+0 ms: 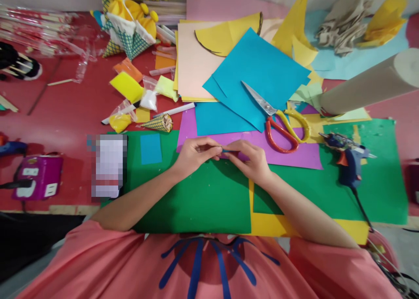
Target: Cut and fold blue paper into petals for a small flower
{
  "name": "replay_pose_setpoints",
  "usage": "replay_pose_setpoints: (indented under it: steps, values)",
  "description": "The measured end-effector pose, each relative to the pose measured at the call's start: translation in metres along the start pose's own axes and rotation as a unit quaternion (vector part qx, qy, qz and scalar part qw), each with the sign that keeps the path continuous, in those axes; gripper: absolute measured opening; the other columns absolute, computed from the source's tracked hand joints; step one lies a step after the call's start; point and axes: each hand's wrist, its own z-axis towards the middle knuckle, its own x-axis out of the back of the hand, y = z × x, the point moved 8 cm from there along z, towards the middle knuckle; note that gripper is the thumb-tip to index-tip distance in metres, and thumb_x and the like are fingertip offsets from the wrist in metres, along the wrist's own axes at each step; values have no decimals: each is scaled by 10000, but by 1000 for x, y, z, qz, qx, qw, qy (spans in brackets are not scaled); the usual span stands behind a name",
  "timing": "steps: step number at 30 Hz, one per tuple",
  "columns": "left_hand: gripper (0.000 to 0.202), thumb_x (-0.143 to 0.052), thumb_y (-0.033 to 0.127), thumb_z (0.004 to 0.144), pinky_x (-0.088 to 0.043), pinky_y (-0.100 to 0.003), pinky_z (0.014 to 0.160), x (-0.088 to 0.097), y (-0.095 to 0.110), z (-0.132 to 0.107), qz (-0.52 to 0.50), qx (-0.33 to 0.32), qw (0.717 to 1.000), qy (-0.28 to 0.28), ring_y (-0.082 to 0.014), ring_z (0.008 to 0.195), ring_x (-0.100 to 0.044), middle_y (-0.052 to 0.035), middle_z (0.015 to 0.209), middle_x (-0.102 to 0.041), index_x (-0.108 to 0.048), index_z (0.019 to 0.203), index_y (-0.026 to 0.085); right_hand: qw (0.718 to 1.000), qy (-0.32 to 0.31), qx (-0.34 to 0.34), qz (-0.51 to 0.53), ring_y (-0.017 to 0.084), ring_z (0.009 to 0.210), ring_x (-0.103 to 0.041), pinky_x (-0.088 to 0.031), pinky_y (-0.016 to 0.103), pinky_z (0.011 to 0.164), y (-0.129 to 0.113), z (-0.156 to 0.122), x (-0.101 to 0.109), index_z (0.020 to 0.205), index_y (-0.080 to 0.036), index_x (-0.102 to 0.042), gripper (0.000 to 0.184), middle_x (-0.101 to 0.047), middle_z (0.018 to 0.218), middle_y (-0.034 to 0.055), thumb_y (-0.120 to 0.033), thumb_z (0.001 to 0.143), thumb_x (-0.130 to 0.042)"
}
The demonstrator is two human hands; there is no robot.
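Note:
Both hands meet over the green sheet [193,203], pinching a small blue piece of paper [225,150] between them. My left hand [198,155] grips its left end with thumb and fingertips, and my right hand [250,159] has the other end. Most of the piece is covered by the fingers. A flat blue paper rectangle [151,149] lies left of my left hand. Beyond my right hand rest scissors [269,112] with one red and one yellow handle, blades partly apart, across blue sheets [255,67] and a purple sheet [304,156].
At the right lies a blue glue gun [351,166] with a cord, near a paper tube [369,85]. A phone [109,166], blurred out, is at the left. Farther back are clay packets [127,87], a small patterned cone [160,123] and a yellow paper cutout [229,35].

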Motion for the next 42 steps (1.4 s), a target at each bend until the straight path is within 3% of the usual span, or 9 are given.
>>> replay_pose_setpoints:
  steps: [5, 10, 15, 20, 24, 29, 37, 42]
  values:
    - [199, -735, 328, 719, -566, -205, 553, -1, -4, 1, -11, -30, 999, -11, -124, 594, -682, -22, 707, -730, -712, 831, 166, 1000, 6, -23, 11, 150, 778, -663, -535, 271, 710, 4, -1, 2, 956, -202, -657, 116, -705, 847, 45, -210, 862, -589]
    - [250, -718, 349, 741, -598, -252, 659, 1, -3, -2, 48, -79, 996, -8, -150, 711, -705, -32, 818, -743, -695, 923, 180, 998, 6, -53, 14, 165, 802, -676, -551, 300, 735, 8, -2, 3, 974, -224, -669, 138, -723, 890, 48, -249, 864, -589]
    - [203, -698, 324, 769, -590, -213, 640, 3, 11, -7, 100, -140, 985, 12, -132, 685, -709, -19, 827, -755, -708, 923, 193, 995, 9, -85, 46, 159, 775, -684, -549, 273, 702, 9, -1, 4, 961, -223, -693, 150, -730, 860, 39, -285, 842, -626]
    - [171, -697, 275, 776, -573, -179, 629, 3, 27, -13, 183, -229, 956, 29, -127, 707, -714, -13, 834, -761, -721, 928, 200, 987, -4, -125, 100, 141, 710, -684, -546, 252, 645, 13, 0, 2, 918, -206, -707, 149, -737, 832, 30, -305, 819, -655]
    - [154, -692, 273, 781, -567, -175, 623, 4, 31, -16, 203, -258, 944, 35, -125, 694, -715, -24, 816, -761, -724, 905, 188, 968, -17, -177, 178, 115, 602, -663, -548, 238, 573, 21, -3, -4, 907, -174, -699, 207, -725, 801, 35, -352, 809, -660]
    - [152, -699, 270, 772, -576, -175, 638, 4, 32, -17, 200, -259, 944, 40, -130, 721, -719, -22, 836, -762, -722, 902, 192, 943, -5, -218, 250, 108, 610, -669, -563, 233, 584, 25, -6, -9, 873, -159, -685, 202, -710, 784, 31, -334, 774, -699]
    - [173, -712, 316, 756, -581, -175, 599, 5, 25, -15, 171, -229, 957, 43, -131, 680, -716, -20, 802, -761, -720, 876, 192, 868, -40, -292, 400, 89, 563, -652, -550, 201, 530, 29, -8, -23, 821, -138, -629, 209, -701, 671, 9, -304, 745, -730]
    - [187, -700, 320, 770, -579, -180, 577, 5, 16, -15, 127, -196, 972, 29, -128, 675, -714, -34, 860, -759, -712, 904, 189, 838, -77, -295, 453, 88, 541, -658, -534, 184, 494, 26, -7, -30, 808, -134, -600, 188, -710, 663, 10, -297, 791, -691]
